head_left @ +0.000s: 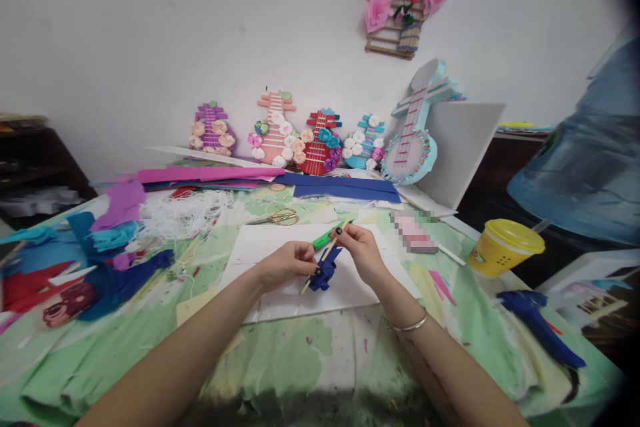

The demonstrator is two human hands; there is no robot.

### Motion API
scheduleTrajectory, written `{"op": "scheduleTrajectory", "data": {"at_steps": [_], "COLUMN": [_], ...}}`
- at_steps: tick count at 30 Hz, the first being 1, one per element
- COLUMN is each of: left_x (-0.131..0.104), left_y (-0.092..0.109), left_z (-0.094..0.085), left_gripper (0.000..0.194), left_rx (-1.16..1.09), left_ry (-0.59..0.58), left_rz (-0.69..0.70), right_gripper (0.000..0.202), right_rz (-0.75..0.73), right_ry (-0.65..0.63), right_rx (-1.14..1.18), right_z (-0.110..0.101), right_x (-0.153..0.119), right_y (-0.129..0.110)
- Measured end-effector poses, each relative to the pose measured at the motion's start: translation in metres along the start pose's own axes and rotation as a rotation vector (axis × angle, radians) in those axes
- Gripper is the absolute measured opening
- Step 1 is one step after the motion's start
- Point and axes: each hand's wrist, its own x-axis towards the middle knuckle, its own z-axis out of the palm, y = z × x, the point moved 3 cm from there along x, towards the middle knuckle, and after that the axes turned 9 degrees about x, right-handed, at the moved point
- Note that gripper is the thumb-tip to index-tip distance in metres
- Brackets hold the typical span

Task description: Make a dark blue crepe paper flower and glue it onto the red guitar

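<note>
Over a white board [300, 303], my two hands work on a crumpled piece of dark blue crepe paper [323, 275] wound about a thin wooden stick [330, 248]. My left hand [289, 263] pinches the blue paper from its left side. Higher up, my right hand [361, 248] grips the upper end of the stick between thumb and fingers. A green utility knife [327, 239] lies on the board just behind the stick, partly hidden by my right fingers. Gold-handled scissors [283, 216] rest beyond the board.
Tangled white string [175, 217] and coloured paper scraps [115, 267] cover the left. Decorated instrument models [317, 143] stand along the wall. At right are a yellow tub [505, 247], a blue glue gun [543, 327] and a large water bottle [583, 153]. Flat blue paper [345, 187] lies at the back.
</note>
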Motion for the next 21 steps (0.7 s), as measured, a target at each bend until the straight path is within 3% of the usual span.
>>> {"op": "scheduleTrajectory", "data": {"at_steps": [9,16,21], "left_x": [0.0,0.0,0.001], "left_y": [0.001,0.0,-0.003], "left_z": [0.001,0.001,-0.004], "left_gripper": [0.039,0.035,0.032], "left_rx": [0.016,0.081,0.053], "left_ry": [-0.019,-0.053,-0.036], "left_rz": [0.005,0.002,0.004], "right_gripper": [0.031,0.028,0.017], "right_rz": [-0.044,-0.152,-0.264], "right_ry": [0.008,0.249,0.331], "right_rx": [0.002,0.109,0.251], "right_z": [-0.002,-0.017,-0.036], "right_x": [0.001,0.005,0.008], "right_y": [0.004,-0.007,-0.026]}}
